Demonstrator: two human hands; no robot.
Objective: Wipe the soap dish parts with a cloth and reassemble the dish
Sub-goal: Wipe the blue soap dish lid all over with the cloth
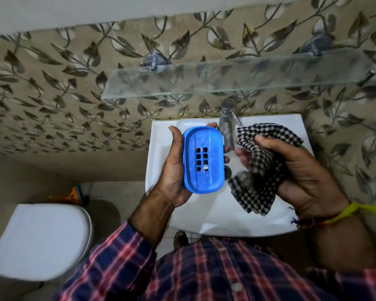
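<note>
Above the white washbasin (224, 218): blue soap dish (203, 160) gripped in left hand (174, 170); at three o'clock, checked cloth (261, 168) bunched in right hand (302, 177).

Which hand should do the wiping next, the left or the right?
Probably the right hand: it already holds the checked cloth beside the blue soap dish, apart from it. The left hand is busy cradling the dish over the sink.
</note>
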